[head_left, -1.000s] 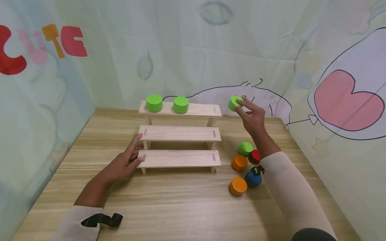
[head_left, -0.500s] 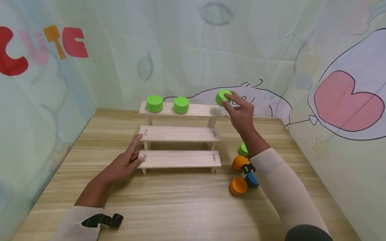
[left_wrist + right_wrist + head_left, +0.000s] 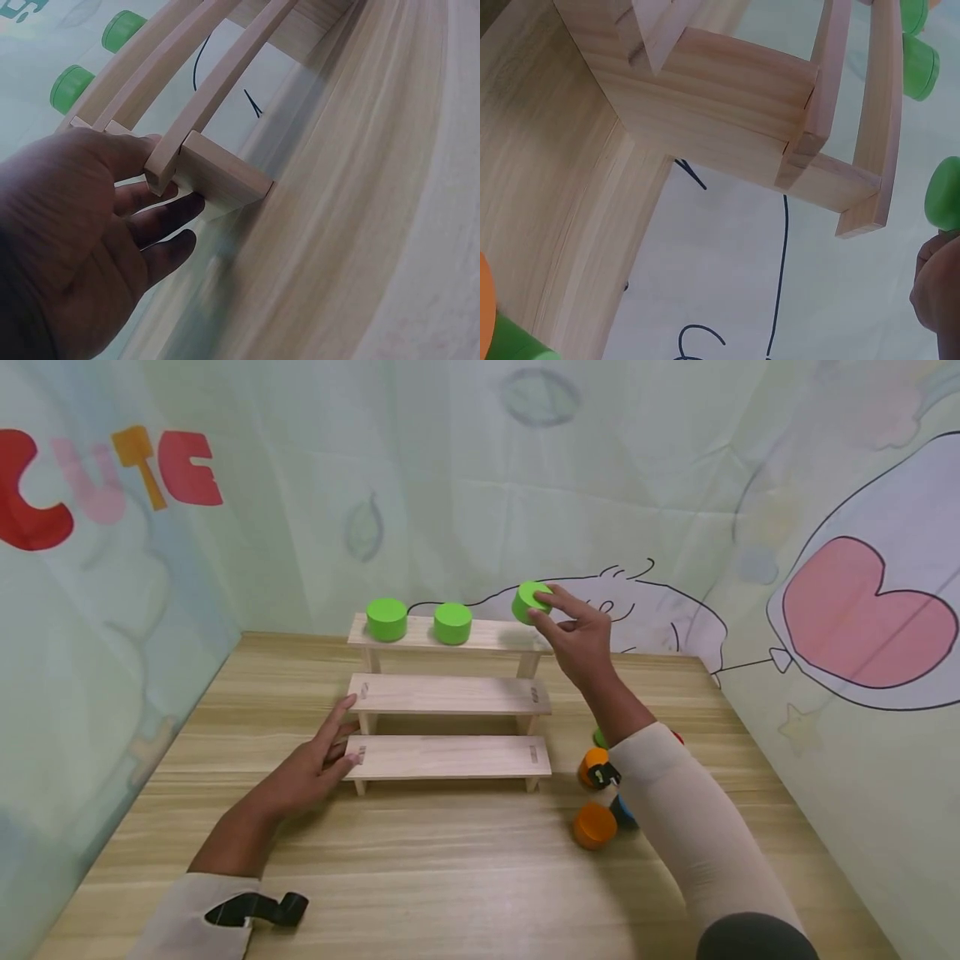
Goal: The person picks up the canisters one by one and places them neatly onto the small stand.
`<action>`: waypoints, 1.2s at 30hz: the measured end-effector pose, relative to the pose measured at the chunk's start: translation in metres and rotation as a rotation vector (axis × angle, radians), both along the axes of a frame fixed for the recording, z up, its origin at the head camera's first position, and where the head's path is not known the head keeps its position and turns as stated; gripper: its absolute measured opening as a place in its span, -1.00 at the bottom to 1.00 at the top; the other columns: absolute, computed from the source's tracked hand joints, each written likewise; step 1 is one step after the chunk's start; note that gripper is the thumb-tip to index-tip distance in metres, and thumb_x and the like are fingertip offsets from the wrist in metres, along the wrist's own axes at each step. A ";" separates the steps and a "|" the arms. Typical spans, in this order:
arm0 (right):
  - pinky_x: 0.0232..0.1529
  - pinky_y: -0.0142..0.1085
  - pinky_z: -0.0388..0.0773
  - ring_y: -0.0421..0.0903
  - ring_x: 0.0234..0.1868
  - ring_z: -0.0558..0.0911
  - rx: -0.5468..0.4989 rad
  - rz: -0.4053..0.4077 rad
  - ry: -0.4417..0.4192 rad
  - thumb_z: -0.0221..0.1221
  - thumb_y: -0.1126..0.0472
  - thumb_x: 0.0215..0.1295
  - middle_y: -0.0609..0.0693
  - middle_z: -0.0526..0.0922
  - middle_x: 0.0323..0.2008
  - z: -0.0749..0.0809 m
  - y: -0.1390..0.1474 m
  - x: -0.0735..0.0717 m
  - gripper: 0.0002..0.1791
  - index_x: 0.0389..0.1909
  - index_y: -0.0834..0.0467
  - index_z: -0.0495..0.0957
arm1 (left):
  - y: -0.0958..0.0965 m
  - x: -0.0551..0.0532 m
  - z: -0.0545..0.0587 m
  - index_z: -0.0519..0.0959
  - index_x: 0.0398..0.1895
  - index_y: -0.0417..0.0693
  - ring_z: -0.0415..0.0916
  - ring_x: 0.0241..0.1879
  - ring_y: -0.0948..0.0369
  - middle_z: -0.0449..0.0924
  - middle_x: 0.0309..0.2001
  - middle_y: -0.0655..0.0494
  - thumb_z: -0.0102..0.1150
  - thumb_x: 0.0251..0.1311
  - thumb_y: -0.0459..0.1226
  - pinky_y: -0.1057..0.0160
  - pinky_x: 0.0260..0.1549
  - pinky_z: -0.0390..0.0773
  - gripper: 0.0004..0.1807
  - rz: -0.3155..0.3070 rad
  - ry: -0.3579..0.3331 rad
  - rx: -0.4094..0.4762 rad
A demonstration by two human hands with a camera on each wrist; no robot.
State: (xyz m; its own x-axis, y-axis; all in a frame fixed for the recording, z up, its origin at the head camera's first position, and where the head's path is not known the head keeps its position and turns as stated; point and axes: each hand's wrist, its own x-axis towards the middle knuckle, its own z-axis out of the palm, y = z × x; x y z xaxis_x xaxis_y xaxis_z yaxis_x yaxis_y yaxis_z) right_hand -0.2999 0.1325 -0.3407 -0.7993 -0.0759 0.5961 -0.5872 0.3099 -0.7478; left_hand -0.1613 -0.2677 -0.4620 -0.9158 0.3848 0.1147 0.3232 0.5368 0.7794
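In the head view, a three-step wooden stand (image 3: 448,693) carries two green round blocks, a left one (image 3: 387,620) and a middle one (image 3: 452,624), on its top step. My right hand (image 3: 585,643) pinches a third green round block (image 3: 528,603) between thumb and fingers, tilted slightly, just above the top step's right end. My left hand (image 3: 303,777) touches the stand's left end with loosely extended fingers. In the left wrist view, its thumb lies at the lowest step's end and its fingertips are by the side panel (image 3: 221,176). The right wrist view catches the held block at its edge.
Right of the stand, on the wooden table (image 3: 450,877), are two orange round blocks, one nearer (image 3: 595,825) and one farther (image 3: 592,767). A blue block (image 3: 624,812), a green one (image 3: 601,738) and a red one (image 3: 678,737) are partly hidden by my right arm. Printed cloth surrounds the table.
My right hand has carried the green round block leftward, from right of the stand to above the top step's right end. My left hand has stayed at the stand.
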 end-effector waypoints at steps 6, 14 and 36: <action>-0.30 -0.56 0.69 0.27 -0.09 0.88 0.055 0.016 -0.016 0.44 0.21 0.44 0.20 0.65 0.43 -0.002 -0.002 0.000 -0.62 0.22 0.18 0.78 | 0.000 0.000 0.001 -0.46 0.83 0.26 0.36 0.55 -0.38 0.12 0.66 -0.53 0.02 0.72 -0.29 -0.33 0.37 0.53 0.00 0.003 -0.006 -0.003; -0.17 -0.55 0.62 0.08 0.47 0.66 0.137 -0.019 -0.055 0.46 0.17 0.44 0.16 0.69 0.39 -0.007 -0.005 0.000 -0.63 0.21 0.13 0.79 | 0.000 0.000 0.002 -0.45 0.83 0.27 0.38 0.55 -0.37 0.13 0.66 -0.52 0.04 0.72 -0.27 -0.34 0.38 0.52 0.00 0.008 -0.010 -0.010; 0.03 -0.12 0.75 0.07 0.44 0.68 0.251 -0.025 -0.143 0.48 0.10 0.43 0.07 0.69 0.41 -0.013 -0.004 -0.002 -0.62 0.21 0.09 0.80 | -0.001 0.001 0.000 -0.46 0.83 0.25 0.38 0.55 -0.37 0.15 0.66 -0.52 0.02 0.73 -0.25 -0.38 0.41 0.47 -0.01 0.010 -0.002 -0.024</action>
